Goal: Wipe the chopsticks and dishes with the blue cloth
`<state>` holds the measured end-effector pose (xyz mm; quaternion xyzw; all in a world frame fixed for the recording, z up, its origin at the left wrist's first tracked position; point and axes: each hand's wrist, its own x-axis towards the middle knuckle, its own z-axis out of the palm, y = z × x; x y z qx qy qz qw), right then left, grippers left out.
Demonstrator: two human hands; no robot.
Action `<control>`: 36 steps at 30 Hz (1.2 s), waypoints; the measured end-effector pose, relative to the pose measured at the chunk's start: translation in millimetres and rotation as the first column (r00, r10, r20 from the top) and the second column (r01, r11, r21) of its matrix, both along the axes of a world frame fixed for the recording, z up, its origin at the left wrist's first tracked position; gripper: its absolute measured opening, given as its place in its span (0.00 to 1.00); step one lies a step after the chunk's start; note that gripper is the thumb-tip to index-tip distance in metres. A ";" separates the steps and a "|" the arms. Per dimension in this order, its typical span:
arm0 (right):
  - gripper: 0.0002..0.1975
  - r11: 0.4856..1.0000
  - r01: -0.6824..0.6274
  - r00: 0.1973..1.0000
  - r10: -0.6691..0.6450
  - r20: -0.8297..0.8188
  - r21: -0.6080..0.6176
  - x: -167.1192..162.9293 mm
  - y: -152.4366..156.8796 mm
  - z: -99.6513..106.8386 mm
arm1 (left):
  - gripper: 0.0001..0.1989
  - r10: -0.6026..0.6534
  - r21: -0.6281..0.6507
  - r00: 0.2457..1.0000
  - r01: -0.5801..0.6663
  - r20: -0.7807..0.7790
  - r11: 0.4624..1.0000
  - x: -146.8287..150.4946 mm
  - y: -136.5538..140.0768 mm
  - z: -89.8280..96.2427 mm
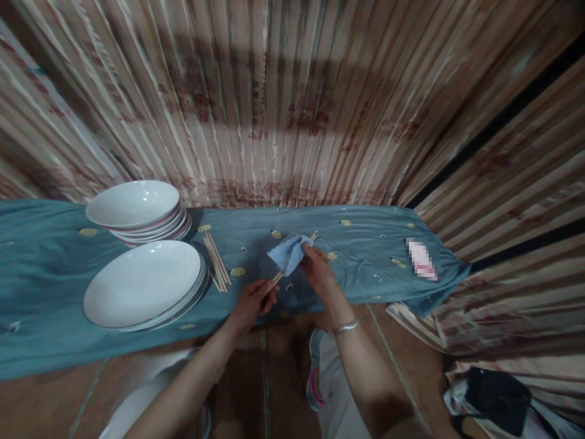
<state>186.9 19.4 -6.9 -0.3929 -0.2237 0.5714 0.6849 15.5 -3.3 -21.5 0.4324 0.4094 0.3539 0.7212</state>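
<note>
My left hand (256, 299) grips the near end of wooden chopsticks (278, 277); whether it is one or a pair I cannot tell. A light blue cloth (289, 253) lies folded over the middle of them, pinched by my right hand (317, 267). The far tip pokes out beyond the cloth, up and to the right. To the left of my hands, several more chopsticks (216, 262) lie side by side on the blue-green tablecloth (256, 225).
A stack of white plates (141, 283) stands at the left, with a stack of white bowls (132, 204) behind it. A blurred-out packet (421, 259) lies at the right end. Striped curtains (274, 122) hang behind. A dark bag (498, 399) sits at the lower right.
</note>
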 end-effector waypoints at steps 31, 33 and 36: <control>0.09 0.997 0.012 1.000 -0.014 -0.028 -0.080 -6.9 0.2 -7.1 | 0.19 0.047 0.138 0.986 -0.025 -0.157 0.990 1.4 0.4 4.6; 0.08 0.997 0.030 0.998 -0.033 -0.044 -0.077 -0.1 1.5 -6.9 | 0.18 0.032 0.123 0.987 -0.013 -0.159 0.992 1.6 0.0 4.6; 0.06 0.995 0.074 0.995 -0.079 -0.065 -0.066 11.2 3.1 -5.6 | 0.18 -0.001 0.106 0.987 0.019 -0.163 0.994 1.9 -1.9 4.1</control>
